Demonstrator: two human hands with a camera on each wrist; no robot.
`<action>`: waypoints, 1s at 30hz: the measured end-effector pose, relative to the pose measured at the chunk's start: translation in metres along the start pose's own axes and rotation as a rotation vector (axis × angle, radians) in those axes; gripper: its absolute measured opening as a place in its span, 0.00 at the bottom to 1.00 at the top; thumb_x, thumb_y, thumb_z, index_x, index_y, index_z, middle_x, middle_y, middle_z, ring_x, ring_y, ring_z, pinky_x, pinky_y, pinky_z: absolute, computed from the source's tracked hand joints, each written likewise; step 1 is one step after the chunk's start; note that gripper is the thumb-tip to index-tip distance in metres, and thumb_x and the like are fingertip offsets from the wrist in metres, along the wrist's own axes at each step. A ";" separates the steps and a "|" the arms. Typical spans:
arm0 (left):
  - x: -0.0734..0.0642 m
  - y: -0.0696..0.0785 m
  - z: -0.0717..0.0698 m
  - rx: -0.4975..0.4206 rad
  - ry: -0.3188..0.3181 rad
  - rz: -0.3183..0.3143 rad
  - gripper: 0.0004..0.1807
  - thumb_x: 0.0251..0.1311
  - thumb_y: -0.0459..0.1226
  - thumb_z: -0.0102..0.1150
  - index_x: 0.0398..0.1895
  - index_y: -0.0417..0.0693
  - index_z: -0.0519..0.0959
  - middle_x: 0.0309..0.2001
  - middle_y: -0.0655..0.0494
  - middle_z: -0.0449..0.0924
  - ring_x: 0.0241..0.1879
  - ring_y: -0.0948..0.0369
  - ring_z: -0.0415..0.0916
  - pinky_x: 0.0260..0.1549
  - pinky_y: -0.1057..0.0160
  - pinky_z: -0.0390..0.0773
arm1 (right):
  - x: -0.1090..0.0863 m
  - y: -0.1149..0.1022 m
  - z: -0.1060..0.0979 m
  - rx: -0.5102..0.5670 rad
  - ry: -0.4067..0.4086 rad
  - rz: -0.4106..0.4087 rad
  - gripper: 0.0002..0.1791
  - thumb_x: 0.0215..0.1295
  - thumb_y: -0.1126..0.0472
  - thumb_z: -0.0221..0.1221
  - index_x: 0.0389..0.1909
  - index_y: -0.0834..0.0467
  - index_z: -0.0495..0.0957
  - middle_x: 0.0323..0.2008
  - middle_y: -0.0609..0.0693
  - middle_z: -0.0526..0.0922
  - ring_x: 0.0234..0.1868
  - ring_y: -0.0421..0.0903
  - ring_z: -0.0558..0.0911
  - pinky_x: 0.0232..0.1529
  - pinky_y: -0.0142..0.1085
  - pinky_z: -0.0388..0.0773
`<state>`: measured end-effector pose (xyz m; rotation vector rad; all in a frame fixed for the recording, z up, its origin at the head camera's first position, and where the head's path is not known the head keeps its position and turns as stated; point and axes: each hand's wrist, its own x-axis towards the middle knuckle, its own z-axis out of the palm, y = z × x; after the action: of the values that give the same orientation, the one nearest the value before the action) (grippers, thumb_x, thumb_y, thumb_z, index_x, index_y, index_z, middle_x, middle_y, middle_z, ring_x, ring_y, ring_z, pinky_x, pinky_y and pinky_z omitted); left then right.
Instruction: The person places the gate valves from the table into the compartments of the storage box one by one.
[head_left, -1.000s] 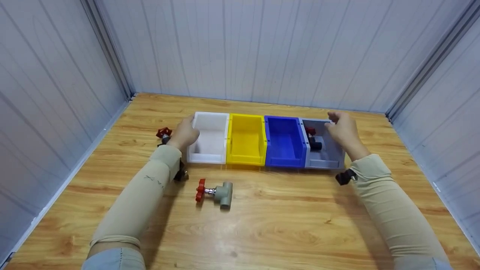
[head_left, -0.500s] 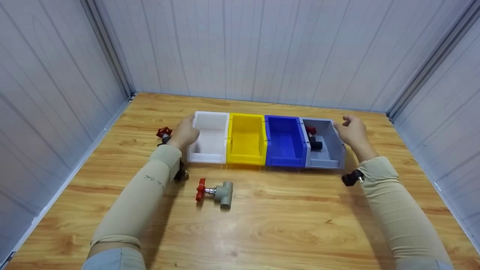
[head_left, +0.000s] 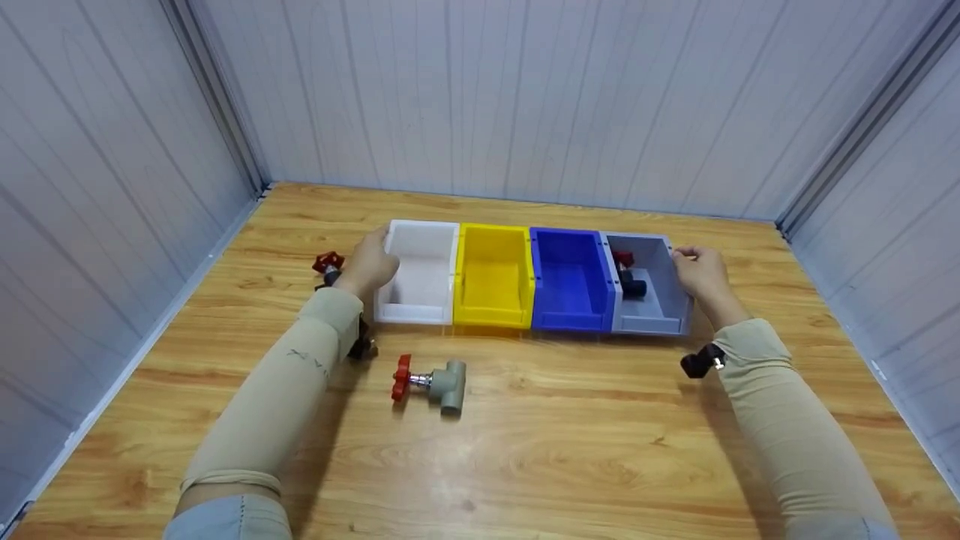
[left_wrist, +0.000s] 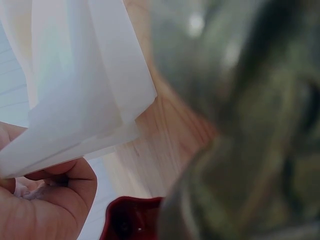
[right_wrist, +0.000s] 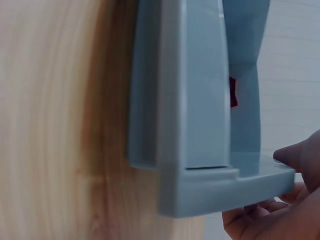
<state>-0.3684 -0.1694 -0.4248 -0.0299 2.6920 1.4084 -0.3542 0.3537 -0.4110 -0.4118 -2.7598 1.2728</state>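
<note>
A row of joined bins stands across the table: a white bin [head_left: 417, 274], a yellow bin [head_left: 493, 277], a blue bin [head_left: 570, 281] and a grey bin [head_left: 651, 325]. My left hand [head_left: 367, 264] pinches the white bin's left wall, which shows between thumb and fingers in the left wrist view. At the other end my right hand [head_left: 703, 274] pinches the grey bin's right wall, thumb inside and fingers outside. Inside the grey bin lies a valve [head_left: 634, 288] with a red handwheel and a dark body.
In front of the bins lies a grey tee-shaped valve [head_left: 448, 386] with a red handwheel. Another red-handwheel valve [head_left: 328, 262] is left of my left hand, mostly hidden by my wrist. Panel walls [head_left: 510, 105] enclose the wooden table [head_left: 540, 450] at the back and both sides.
My right hand has moved from over the grey bin out to the right, then come down onto its right wall. My left hand has stayed on the white bin.
</note>
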 end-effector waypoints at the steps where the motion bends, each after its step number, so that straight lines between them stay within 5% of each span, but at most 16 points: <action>1: 0.000 0.000 0.000 -0.003 -0.001 -0.002 0.42 0.74 0.25 0.42 0.90 0.44 0.48 0.87 0.43 0.55 0.86 0.44 0.53 0.84 0.43 0.57 | 0.000 0.000 0.001 0.009 -0.005 0.008 0.27 0.86 0.55 0.47 0.72 0.70 0.74 0.59 0.64 0.79 0.52 0.50 0.77 0.43 0.30 0.73; 8: -0.001 -0.002 0.000 0.029 0.006 0.019 0.41 0.73 0.26 0.41 0.89 0.40 0.49 0.85 0.40 0.58 0.85 0.44 0.56 0.83 0.42 0.60 | 0.001 0.005 0.006 0.049 -0.005 0.031 0.27 0.86 0.55 0.46 0.73 0.68 0.72 0.65 0.67 0.78 0.57 0.53 0.78 0.47 0.32 0.74; 22: 0.000 0.000 0.001 -0.006 0.010 -0.023 0.41 0.75 0.26 0.43 0.90 0.45 0.49 0.87 0.43 0.56 0.86 0.44 0.54 0.83 0.41 0.57 | 0.000 0.008 0.013 0.128 0.029 0.045 0.25 0.87 0.56 0.43 0.74 0.66 0.70 0.56 0.58 0.76 0.51 0.46 0.75 0.49 0.33 0.73; 30: 0.000 0.001 0.003 -0.009 0.004 -0.024 0.41 0.75 0.26 0.43 0.90 0.45 0.50 0.86 0.43 0.57 0.86 0.44 0.55 0.83 0.41 0.57 | -0.002 0.009 0.013 0.127 0.016 0.062 0.27 0.88 0.54 0.41 0.76 0.65 0.68 0.62 0.60 0.75 0.56 0.49 0.75 0.51 0.33 0.73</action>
<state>-0.3683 -0.1668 -0.4256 -0.0652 2.6793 1.4147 -0.3525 0.3486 -0.4260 -0.4989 -2.6539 1.4427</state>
